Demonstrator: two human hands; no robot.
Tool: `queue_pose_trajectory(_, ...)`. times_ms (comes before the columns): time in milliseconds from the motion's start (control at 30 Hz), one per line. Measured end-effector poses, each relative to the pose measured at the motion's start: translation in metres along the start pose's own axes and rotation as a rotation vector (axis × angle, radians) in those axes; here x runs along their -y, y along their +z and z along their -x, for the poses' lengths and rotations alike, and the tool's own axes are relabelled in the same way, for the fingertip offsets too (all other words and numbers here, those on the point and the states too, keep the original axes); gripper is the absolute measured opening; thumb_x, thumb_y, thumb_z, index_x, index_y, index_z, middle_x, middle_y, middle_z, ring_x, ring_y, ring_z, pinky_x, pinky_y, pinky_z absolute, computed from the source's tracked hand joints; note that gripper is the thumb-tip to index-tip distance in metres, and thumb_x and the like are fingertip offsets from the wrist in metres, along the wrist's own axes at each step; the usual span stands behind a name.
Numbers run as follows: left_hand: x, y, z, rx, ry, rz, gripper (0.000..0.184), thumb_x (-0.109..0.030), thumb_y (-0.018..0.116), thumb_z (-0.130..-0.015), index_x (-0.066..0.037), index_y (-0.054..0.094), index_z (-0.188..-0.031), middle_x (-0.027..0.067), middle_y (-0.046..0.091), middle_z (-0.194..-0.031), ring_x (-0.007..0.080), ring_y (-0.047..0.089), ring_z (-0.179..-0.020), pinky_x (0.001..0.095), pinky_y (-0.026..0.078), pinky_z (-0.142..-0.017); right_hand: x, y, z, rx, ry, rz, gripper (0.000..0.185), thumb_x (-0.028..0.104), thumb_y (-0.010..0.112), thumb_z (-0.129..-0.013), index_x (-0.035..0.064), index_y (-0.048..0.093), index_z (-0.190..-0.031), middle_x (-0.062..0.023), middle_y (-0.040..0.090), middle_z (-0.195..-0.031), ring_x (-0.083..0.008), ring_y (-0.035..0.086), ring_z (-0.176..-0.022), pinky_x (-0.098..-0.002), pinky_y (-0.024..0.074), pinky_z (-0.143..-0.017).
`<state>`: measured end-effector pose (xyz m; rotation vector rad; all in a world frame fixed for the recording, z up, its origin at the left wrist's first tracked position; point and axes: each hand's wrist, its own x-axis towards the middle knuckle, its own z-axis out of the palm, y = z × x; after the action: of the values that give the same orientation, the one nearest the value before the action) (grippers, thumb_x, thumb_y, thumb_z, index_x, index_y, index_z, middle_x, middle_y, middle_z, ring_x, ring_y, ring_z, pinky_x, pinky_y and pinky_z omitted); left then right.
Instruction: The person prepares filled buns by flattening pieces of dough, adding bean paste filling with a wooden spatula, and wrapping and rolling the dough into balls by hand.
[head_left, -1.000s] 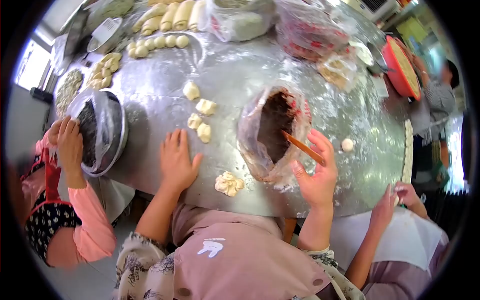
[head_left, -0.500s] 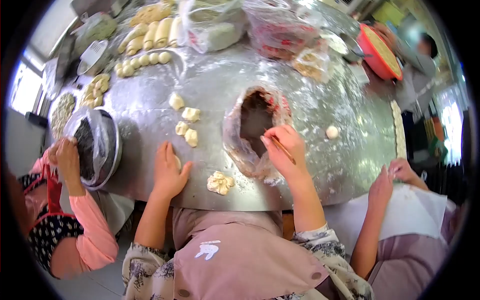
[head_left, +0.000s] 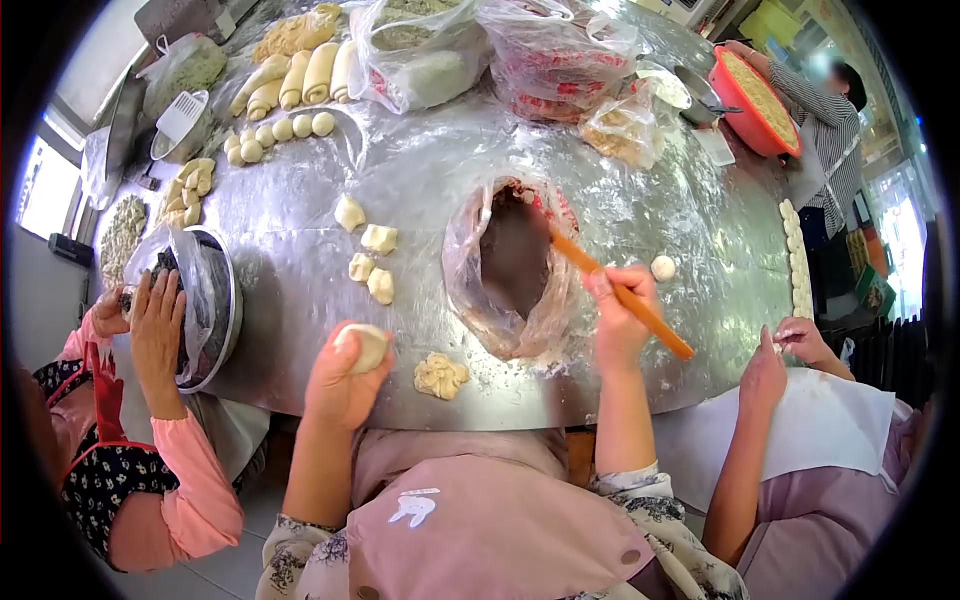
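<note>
My left hand [head_left: 342,385] is raised over the table's near edge, its fingers curled round a flattened piece of pale dough [head_left: 365,348]. In my right hand [head_left: 624,310] is an orange-brown stick [head_left: 645,308], whose far end reaches the upper right of an open plastic bag of dark filling [head_left: 513,262]. A lumpy dough piece [head_left: 441,375] lies between my hands, near the table edge. Beyond my left hand several small dough pieces [head_left: 379,238] sit on the metal table [head_left: 420,165]. One round dough ball [head_left: 663,267] rests right of my right hand.
At the left a co-worker's hands [head_left: 158,315] are at a metal bowl [head_left: 232,310]. Another co-worker's hands [head_left: 775,360] are at the right edge. Dough rolls [head_left: 320,72], plastic bags [head_left: 425,60] and a red basin [head_left: 755,100] stand farther back, with a person beside the basin.
My left hand has risen from the table with the flattened dough in it. My right hand has closed round the stick, which now slants from the bag down to the right.
</note>
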<state>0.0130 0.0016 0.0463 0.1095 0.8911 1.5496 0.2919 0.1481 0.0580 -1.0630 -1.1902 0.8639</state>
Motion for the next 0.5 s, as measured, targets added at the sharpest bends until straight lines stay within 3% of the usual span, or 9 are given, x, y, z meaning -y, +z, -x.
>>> queue_pose_trajectory(133, 0.021, 0.027, -0.016, 0.121, -0.192, 0.004, 0.027, -0.018, 0.053, -0.095, -0.001, 0.052, -0.116, 0.009, 0.06, -0.101, 0.0235, 0.06, -0.095, 0.0309, 0.05, -0.082, 0.005, 0.002, -0.034, 0.181, -0.108, 0.405, 0.012, 0.005, 0.073, -0.076, 0.0023, 0.062, -0.077, -0.0051, 0.055, -0.07, -0.0135, 0.051, -0.063, -0.0271, 0.0407, -0.058)
queue_pose_trajectory(233, 0.036, 0.047, -0.022, 0.098, -0.203, -0.302, 0.025, -0.02, 0.052, -0.096, -0.003, 0.055, -0.113, 0.0097, 0.06, -0.099, 0.0228, 0.061, -0.095, 0.0341, 0.051, -0.082, 0.006, 0.013, -0.047, 0.254, -0.222, 0.543, 0.013, 0.007, 0.073, -0.075, 0.0034, 0.061, -0.075, -0.0066, 0.056, -0.07, -0.0172, 0.052, -0.061, -0.0289, 0.0414, -0.056)
queue_pose_trajectory(333, 0.052, 0.056, -0.026, 0.18, -0.113, -0.491, 0.022, -0.018, 0.052, -0.096, -0.003, 0.057, -0.112, 0.0128, 0.052, -0.126, 0.0223, 0.056, -0.109, 0.0332, 0.046, -0.091, -0.006, 0.019, -0.059, 0.273, -0.36, 0.654, 0.014, 0.009, 0.073, -0.077, 0.0017, 0.062, -0.075, -0.0046, 0.056, -0.071, -0.0117, 0.051, -0.063, -0.0262, 0.0408, -0.057)
queue_pose_trajectory(367, 0.056, 0.055, -0.027, 0.218, -0.076, -0.532, 0.022, -0.018, 0.052, -0.096, -0.003, 0.058, -0.111, 0.0139, 0.048, -0.133, 0.0222, 0.054, -0.113, 0.0328, 0.045, -0.092, -0.007, 0.022, -0.062, 0.276, -0.351, 0.653, 0.013, 0.008, 0.073, -0.076, 0.0026, 0.061, -0.074, -0.0059, 0.057, -0.07, -0.0151, 0.053, -0.062, -0.028, 0.0416, -0.056)
queue_pose_trajectory(400, 0.061, 0.052, -0.032, 0.313, 0.023, -0.647, 0.021, -0.017, 0.054, -0.095, -0.004, 0.06, -0.11, 0.0175, 0.028, -0.148, 0.0241, 0.041, -0.129, 0.0339, 0.037, -0.101, -0.006, 0.023, -0.064, 0.281, -0.34, 0.654, 0.013, 0.007, 0.073, -0.075, 0.0034, 0.06, -0.072, -0.0072, 0.058, -0.07, -0.0184, 0.054, -0.061, -0.0299, 0.0425, -0.056)
queue_pose_trajectory(500, 0.068, 0.054, -0.037, 0.377, 0.043, -0.71, 0.016, -0.01, 0.054, -0.093, -0.007, 0.062, -0.106, 0.0294, 0.031, -0.144, 0.0267, 0.016, -0.142, 0.0363, 0.027, -0.106, -0.008, 0.025, -0.07, 0.3, -0.258, 0.656, 0.014, 0.007, 0.073, -0.073, 0.0044, 0.06, -0.071, -0.0085, 0.058, -0.068, -0.0216, 0.056, -0.061, -0.0318, 0.0437, -0.056)
